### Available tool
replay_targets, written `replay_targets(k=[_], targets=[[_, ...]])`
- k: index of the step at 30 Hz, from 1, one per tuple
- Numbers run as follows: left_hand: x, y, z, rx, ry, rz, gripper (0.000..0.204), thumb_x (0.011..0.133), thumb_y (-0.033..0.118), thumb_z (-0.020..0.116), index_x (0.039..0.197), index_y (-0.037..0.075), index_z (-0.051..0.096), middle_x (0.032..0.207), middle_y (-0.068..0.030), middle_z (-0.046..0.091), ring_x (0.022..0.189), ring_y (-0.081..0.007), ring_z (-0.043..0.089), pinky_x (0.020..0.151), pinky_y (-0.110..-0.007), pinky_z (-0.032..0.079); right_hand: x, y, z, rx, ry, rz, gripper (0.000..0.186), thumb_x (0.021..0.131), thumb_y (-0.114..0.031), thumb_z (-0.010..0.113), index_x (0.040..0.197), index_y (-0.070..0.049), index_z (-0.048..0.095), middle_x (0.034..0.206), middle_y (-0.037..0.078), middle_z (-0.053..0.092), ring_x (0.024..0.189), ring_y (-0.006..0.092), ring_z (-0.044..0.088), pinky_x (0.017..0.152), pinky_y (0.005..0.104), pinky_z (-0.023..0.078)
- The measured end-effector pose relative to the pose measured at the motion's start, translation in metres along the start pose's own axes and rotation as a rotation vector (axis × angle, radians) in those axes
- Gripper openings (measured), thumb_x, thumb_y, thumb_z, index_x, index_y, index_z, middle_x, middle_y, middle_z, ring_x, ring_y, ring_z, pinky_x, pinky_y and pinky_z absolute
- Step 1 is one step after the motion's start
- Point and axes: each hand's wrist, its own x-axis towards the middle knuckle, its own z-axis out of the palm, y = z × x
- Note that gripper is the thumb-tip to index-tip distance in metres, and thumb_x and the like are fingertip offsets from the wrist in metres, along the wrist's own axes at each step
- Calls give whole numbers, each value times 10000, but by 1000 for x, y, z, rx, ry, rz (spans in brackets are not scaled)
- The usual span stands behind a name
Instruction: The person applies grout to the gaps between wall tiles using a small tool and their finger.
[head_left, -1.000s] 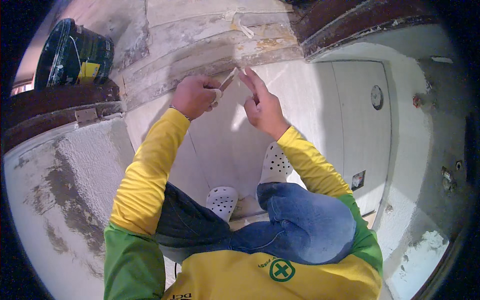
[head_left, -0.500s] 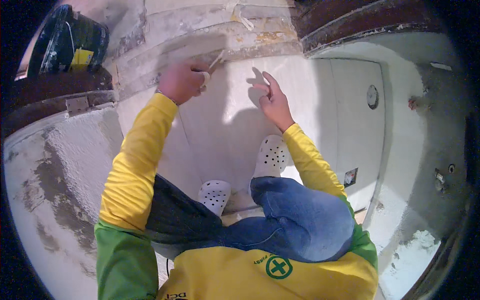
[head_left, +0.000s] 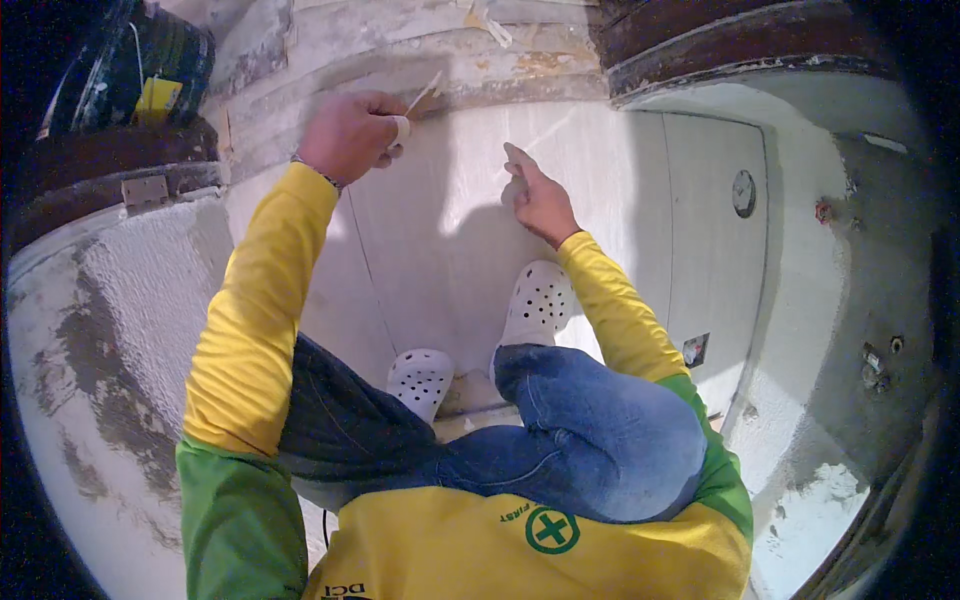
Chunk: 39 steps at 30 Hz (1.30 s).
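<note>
Over pale flooring, left grip half-hides a tool.

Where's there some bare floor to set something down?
Two stretches of pale floor look bare: one between the left hand and left white clog, another between the right hand and the round cutout. It's crowded around the clogs, beside the bent jeans legs; the square cutout also interrupts the right side.

Thin tool partly hidden in left of 2 hands, black bucket cropped by top edge
</note>
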Motion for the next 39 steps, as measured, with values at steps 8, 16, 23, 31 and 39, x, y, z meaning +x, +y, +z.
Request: replay_targets(k=[8,16,23,31,39], targets=[[0,0,1,-29,-9,-7,232,813,89,615,1021,6,672,796,-40,627,649,-151,631,550,-261,530,-12,-12,18,-107,-89,10,728,752,10,455,1444,-178,328,1261,72,602,1164,291,547,988,375,441],[-1,3,0,-9,-12,-8,232,817,102,615,1024,17,677,818,-43,635,657,-155,635,560,-266,535,-25,-4,41,-112,-79,-203,708,758,4,473,1430,-188,358,1198,91,631,1118,289,569,942,381,475],[-7,7,-1,-10,-11,-8,269,805,68,563,1044,22,679,846,-52,650,670,-162,642,572,-270,540,-7,-15,7,-16,5,60,736,725,-11,518,1426,-158,352,1239,185,584,1089,365,581,934,431,463],[-5,8,0,-1,-2,3,336,786,23,497,1075,17,669,884,-66,664,669,-163,647,577,-274,547,-8,-7,12,-199,-72,60,759,741,-67,523,1456,-197,305,1159,196,610,1041,373,593,893,453,479],[-6,8,-2,28,19,-11,269,820,104,621,1071,26,678,861,-60,663,678,-156,653,576,-264,544,-27,-9,45,-346,54,-194,763,706,-37,521,1441,-138,341,1058,186,646,894,355,626,785,427,523]])
